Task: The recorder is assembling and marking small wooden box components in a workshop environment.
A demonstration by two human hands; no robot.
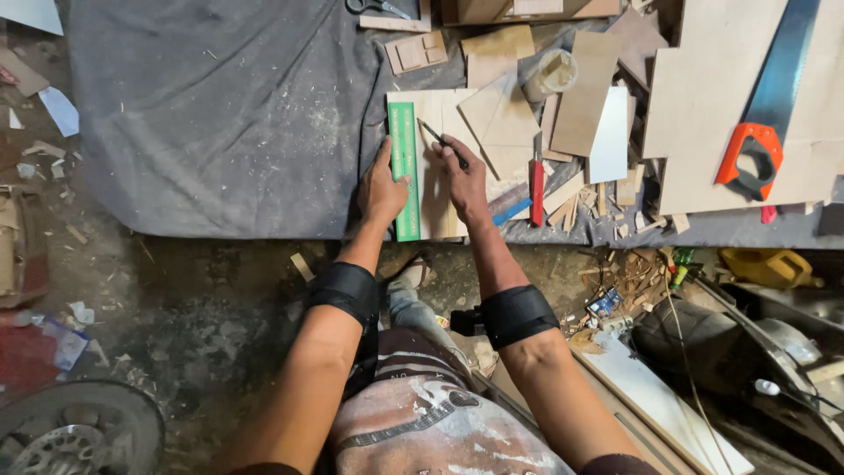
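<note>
Grey cloth [220, 114] covers the workbench; on its near edge the left hand [380, 189] presses flat on a green ruler [404, 167] over a wooden board [432, 189], right hand [464, 180] clamped on a pencil [442, 143] beside it.

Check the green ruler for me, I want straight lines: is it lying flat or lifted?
Flat: the green ruler lies along the wooden board, pressed down by the left hand.

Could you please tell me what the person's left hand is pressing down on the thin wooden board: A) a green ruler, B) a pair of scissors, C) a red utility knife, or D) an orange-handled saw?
A: the left hand lies flat on the green ruler, while the right hand holds a pencil beside it.
</note>
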